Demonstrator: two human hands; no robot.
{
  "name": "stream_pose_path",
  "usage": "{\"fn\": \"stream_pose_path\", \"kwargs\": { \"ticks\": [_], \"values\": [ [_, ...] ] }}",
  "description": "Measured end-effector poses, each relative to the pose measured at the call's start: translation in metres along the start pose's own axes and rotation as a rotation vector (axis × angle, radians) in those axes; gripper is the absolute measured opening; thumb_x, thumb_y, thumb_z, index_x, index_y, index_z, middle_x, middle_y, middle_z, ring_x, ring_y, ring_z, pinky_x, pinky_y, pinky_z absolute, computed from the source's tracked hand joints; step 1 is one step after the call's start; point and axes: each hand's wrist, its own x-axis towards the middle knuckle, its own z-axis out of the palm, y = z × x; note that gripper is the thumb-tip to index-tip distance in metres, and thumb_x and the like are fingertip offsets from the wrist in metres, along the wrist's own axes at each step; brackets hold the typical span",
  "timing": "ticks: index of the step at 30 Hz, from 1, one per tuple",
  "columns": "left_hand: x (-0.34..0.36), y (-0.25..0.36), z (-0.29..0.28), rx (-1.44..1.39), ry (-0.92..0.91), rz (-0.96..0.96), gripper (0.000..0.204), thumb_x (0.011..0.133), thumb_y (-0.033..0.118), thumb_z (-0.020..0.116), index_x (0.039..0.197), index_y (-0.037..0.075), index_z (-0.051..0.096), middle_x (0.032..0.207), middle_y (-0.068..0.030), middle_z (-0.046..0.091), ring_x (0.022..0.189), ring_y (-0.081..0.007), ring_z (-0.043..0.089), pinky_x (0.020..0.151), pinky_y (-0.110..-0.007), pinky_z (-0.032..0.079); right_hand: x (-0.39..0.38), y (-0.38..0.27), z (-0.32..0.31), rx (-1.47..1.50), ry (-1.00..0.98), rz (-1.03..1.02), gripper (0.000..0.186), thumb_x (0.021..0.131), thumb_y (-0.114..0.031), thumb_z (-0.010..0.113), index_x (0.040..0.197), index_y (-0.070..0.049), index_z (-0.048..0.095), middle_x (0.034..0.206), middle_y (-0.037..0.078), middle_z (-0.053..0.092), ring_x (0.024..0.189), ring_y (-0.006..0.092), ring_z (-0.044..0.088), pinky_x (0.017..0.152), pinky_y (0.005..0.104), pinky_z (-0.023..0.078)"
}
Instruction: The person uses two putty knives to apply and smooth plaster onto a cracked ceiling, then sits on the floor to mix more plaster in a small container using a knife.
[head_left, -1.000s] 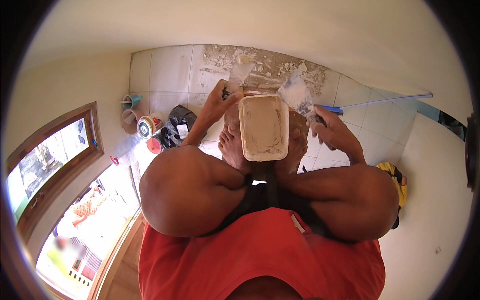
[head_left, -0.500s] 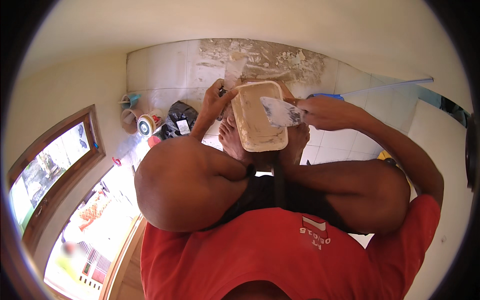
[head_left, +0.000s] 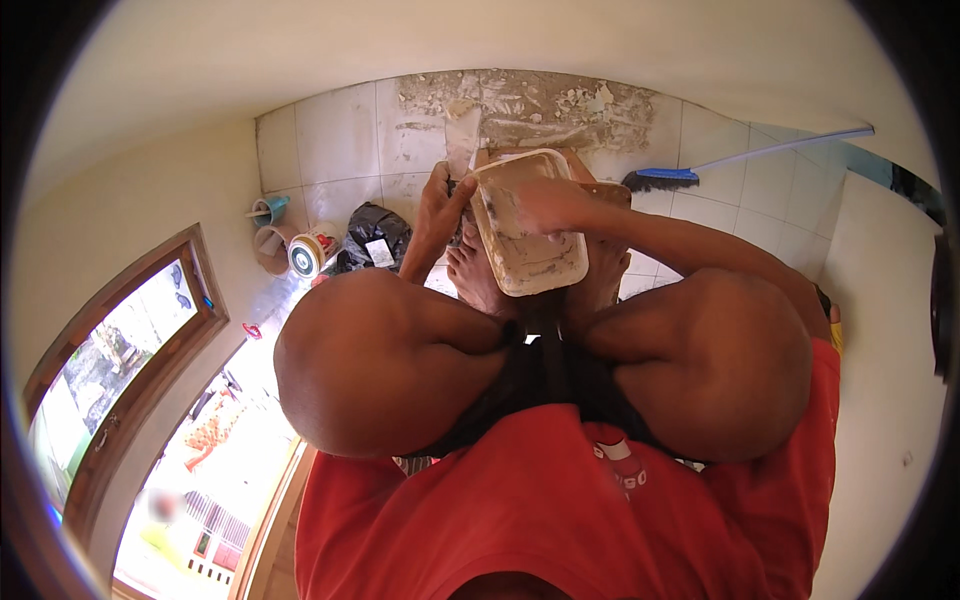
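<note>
My left hand (head_left: pixel 437 215) grips the left edge of a shallow cream plastic tub (head_left: pixel 541 285), its inside smeared with beige paste. A wide putty knife (head_left: pixel 462 135) sticks up past the same hand, its blade coated in pale paste; its handle is mostly hidden by the fingers. Over the tub, my right hand (head_left: pixel 555 207) is blurred by motion, closed and reaching down into it. The second putty knife, seen in that hand half a second ago, is mostly hidden beneath it. The tub sits tilted between my bare feet (head_left: pixel 475 275).
Paste-stained floor tiles (head_left: pixel 530 110) lie along the far wall. A blue-headed broom (head_left: pixel 665 179) rests to the right. Left of my hands are a black plastic bag (head_left: pixel 375 235), a white pail (head_left: pixel 308 255) and a teal container (head_left: pixel 269 209). An open doorway (head_left: pixel 190 480) stands at the lower left.
My right hand has moved left from the tub's right edge to over its inside, taking its putty knife blade out of sight. My right knee has shifted up and inward.
</note>
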Motion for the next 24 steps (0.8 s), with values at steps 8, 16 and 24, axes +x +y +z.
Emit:
{"fn": "stream_pose_path", "kwargs": {
  "ticks": [8,16,24],
  "values": [
    [-0.006,0.014,0.013,0.013,0.084,0.019,0.039,0.097,0.036,0.058,0.105,-0.002,0.051,0.091,-0.0058,0.056,0.085,-0.013,0.05,0.076,-0.029,0.044,-0.002,0.002,-0.007,0.022,0.009,-0.049,0.017,0.064,-0.014,0.062,0.076,-0.011,0.074,0.072,0.007,0.069,0.069,0.0283,0.066,0.064,0.0409,0.052],
    [-0.007,-0.001,0.002,0.03,0.063,-0.007,0.039,0.098,0.035,0.057,0.107,-0.002,0.051,0.094,-0.007,0.056,0.09,-0.0131,0.049,0.08,-0.029,0.043,-0.002,0.016,-0.002,0.017,-0.043,-0.057,0.013,0.063,-0.013,0.063,0.072,-0.011,0.072,0.073,0.005,0.069,0.072,0.0245,0.067,0.062,0.0384,0.052],
    [-0.004,0.005,-0.006,-0.034,-0.055,-0.181,0.039,0.097,0.037,0.059,0.107,-0.001,0.053,0.088,-0.0022,0.055,0.08,-0.0076,0.048,0.069,-0.024,0.042,-0.005,0.011,0.0,0.028,0.04,-0.102,0.014,0.063,-0.012,0.063,0.073,-0.011,0.073,0.073,0.004,0.069,0.071,0.0228,0.067,0.062,0.0373,0.053]
  ]
}}
